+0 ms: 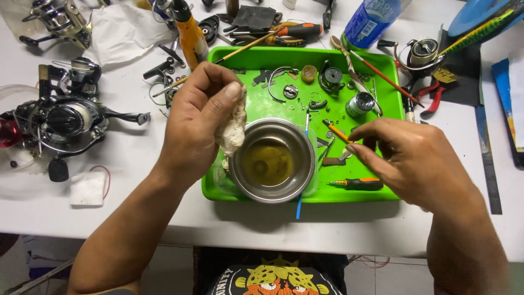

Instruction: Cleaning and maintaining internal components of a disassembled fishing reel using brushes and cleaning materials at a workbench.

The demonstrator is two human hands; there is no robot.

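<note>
My left hand (199, 117) is closed around a crumpled white wad of tissue (233, 128), held over the left rim of a round steel bowl (272, 192) of yellowish liquid. My right hand (406, 158) pinches a thin orange-handled tool (337, 131) and a small metal part at the bowl's right side. The bowl stands in a bright green tray (376, 194) that also holds several small reel parts, a metal spool (360, 104) and a small orange-and-black screwdriver (357, 183).
Fishing reels (65, 123) lie at the left on the white table (131, 158). An orange bottle (191, 35), a blue bottle (368, 22), red pliers (431, 95), another reel (423, 54) and a white pad (87, 188) surround the tray. A blue stick (300, 202) pokes past the tray's front.
</note>
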